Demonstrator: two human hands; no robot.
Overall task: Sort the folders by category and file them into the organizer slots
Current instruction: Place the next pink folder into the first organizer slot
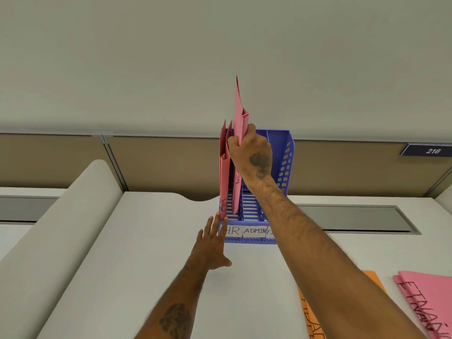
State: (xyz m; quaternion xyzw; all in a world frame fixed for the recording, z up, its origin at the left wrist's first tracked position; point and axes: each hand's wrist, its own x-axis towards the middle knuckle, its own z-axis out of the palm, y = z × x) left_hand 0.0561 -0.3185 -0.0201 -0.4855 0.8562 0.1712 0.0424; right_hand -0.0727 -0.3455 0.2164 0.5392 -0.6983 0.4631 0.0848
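Gripping the pink folder (241, 111) near its top, our right hand (252, 155) holds it upright, its lower end inside the blue organizer (285, 148), in the slot behind the HR label (232, 230) and beside a filed folder (223, 177). Our left hand (211, 243) lies flat, fingers straight, seemingly touching the organizer's front corner. We judge the folder could snag the divider, slip into the ADMIN slot (252, 209), or push the light organizer along the tabletop (151, 241). Its writing is mostly hidden behind our hand, and our arm cuts off the third label.
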